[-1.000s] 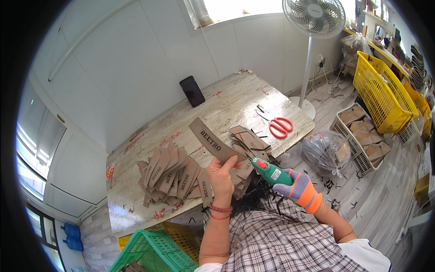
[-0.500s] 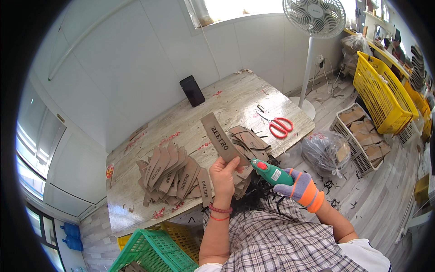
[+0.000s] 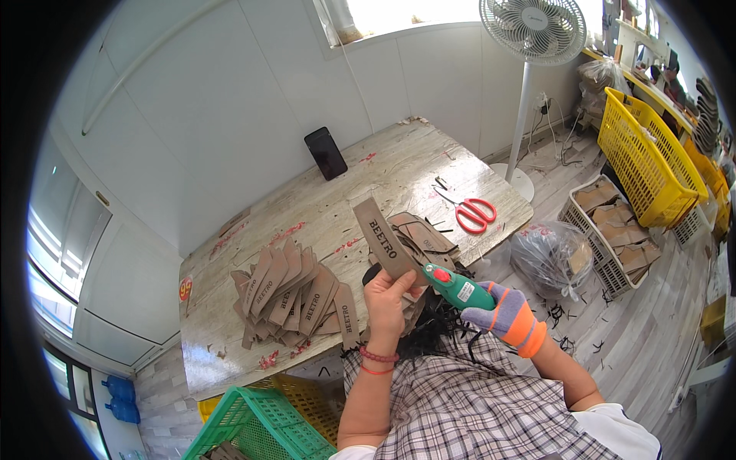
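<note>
One curved tan strip (image 3: 383,238), pinched in bare left hand (image 3: 387,303) over worn, glossy table (image 3: 399,165); one rounded green plastic tool (image 3: 458,290), clamped in gloved right hand (image 3: 507,316), tip at strip's lower end. Two loose strip piles (image 3: 285,291), one red-handled scissors (image 3: 475,216) on table.

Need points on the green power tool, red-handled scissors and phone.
Green power tool (image 3: 455,288), head view: middle of the green body.
Red-handled scissors (image 3: 462,205), head view: where the red handles meet.
Phone (image 3: 326,153), head view: middle of the dark screen.
</note>
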{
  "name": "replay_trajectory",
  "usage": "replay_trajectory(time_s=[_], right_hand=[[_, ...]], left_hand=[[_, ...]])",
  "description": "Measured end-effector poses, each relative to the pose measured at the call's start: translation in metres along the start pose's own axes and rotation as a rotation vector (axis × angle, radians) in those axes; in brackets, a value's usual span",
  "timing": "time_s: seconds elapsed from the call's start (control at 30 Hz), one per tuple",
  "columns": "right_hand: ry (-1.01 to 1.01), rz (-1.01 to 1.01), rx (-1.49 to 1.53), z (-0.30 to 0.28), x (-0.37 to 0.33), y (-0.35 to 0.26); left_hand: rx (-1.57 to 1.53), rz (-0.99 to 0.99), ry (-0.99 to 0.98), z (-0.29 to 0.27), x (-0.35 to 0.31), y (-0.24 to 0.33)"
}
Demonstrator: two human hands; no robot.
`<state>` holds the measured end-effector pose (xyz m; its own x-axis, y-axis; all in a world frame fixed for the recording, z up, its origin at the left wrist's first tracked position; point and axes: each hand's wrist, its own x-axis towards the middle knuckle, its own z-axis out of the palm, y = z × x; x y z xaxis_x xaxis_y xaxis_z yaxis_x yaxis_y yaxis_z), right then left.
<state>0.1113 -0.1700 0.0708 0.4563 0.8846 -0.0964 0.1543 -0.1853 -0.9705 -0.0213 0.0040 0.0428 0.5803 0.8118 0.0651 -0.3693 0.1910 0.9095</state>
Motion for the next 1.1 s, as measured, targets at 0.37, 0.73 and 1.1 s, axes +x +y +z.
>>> replay_trajectory(time_s=[0.37, 0.73, 1.1], right_hand=[[0.034, 0.059, 0.078, 0.006, 0.006, 0.001], [0.071, 0.121, 0.115, 0.009, 0.003, 0.032], [0.078, 0.037, -0.007, 0.014, 0.002, 0.04]], left_hand=[[-0.061, 0.158, 0.131, -0.033, -0.002, 0.01], [1.281, 0.285, 0.569, -0.114, 0.031, -0.058], [0.763, 0.371, 0.559, -0.093, 0.03, -0.046]])
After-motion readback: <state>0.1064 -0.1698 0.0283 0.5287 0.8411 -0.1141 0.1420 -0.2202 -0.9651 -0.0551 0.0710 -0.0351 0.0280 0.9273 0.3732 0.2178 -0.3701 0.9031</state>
